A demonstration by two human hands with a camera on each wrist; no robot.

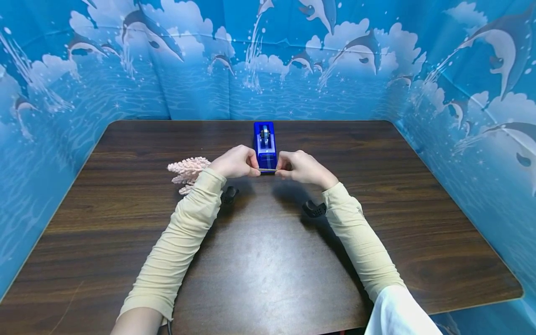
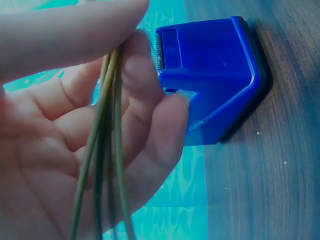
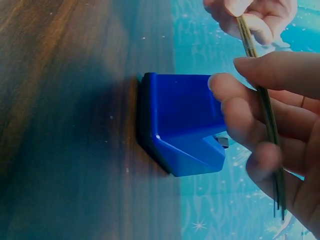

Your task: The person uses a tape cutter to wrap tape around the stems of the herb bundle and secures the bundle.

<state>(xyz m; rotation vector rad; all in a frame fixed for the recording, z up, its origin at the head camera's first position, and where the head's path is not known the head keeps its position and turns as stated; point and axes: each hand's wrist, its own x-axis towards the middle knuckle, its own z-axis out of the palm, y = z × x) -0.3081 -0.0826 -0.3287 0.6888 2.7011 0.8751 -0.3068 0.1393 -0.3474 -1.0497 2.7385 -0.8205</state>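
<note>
My left hand (image 1: 236,162) pinches a bundle of thin green stems (image 2: 100,135) between thumb and fingers. Pale pink flower sprigs (image 1: 188,171) stick out to the left behind that hand. On the other side, my right hand (image 1: 306,167) pinches the same stems (image 3: 271,125), whose cut ends run down past its fingers. A short stretch of stem spans the gap between both hands, in front of the blue tape dispenser (image 1: 265,146). The left wrist view shows the serrated cutter of the dispenser (image 2: 215,65) close to the left fingertips. Whether tape is around the stems I cannot tell.
The dispenser stands on a dark wood-grain table (image 1: 268,260), near its far edge. Black wrist cameras (image 1: 314,209) hang below both wrists. A blue dolphin-print curtain (image 1: 197,93) surrounds the table at the back and sides.
</note>
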